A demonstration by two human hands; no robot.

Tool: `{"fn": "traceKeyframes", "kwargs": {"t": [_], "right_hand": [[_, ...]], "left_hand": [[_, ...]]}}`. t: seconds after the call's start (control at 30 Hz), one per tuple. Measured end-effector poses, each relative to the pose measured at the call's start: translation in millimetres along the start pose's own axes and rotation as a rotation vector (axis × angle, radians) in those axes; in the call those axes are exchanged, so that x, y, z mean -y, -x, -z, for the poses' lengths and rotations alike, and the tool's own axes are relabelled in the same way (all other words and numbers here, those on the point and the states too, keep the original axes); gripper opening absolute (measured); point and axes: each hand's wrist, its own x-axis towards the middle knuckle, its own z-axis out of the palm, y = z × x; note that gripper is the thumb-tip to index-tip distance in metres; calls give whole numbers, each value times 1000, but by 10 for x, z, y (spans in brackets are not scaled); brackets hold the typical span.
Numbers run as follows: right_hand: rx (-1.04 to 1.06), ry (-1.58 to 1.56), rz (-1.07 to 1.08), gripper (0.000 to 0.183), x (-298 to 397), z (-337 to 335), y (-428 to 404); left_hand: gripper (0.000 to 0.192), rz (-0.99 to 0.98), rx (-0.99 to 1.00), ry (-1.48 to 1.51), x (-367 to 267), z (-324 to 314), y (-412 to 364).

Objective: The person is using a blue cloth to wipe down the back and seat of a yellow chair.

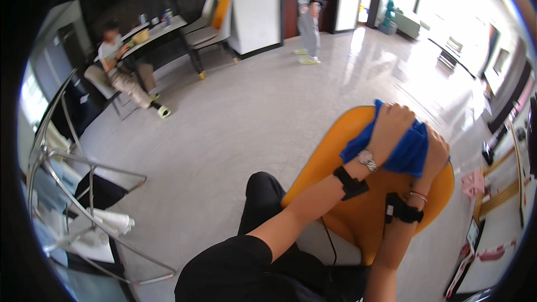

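Observation:
A blue cloth (405, 155) lies folded over the top edge of an orange chair backrest (323, 163) right in front of me. My left hand (388, 128), with a watch and a black strap on its arm, grips the cloth at the top of the backrest. Beside it, my right hand (436, 153) grips the cloth's right part at the same edge; its wrist bears a red and white band and a black strap. The fingertips of both hands are hidden behind the rim. The chair's grey seat (329, 243) shows below my forearms.
A metal tube frame (90, 193) stands at the left. A seated person (121, 67) is at a table (163, 31) with chairs, back left. Another person (310, 12) stands by a dark door. A pink basket (473, 184) and shelving are at the right.

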Motion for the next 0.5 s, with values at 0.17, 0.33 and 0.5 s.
{"fn": "traceKeyframes", "kwargs": {"t": [0.17,0.33,0.5], "right_hand": [[38,99,-32,26,28,35,-4],[132,53,-65,33,44,2,-16],[52,112,-16,29,-58,-75,9]], "left_hand": [[9,8,-96,-13,-34,-39,-4],[9,0,-126,53,6,-28,10],[10,12,-125,19,-20,-18,6]]}}
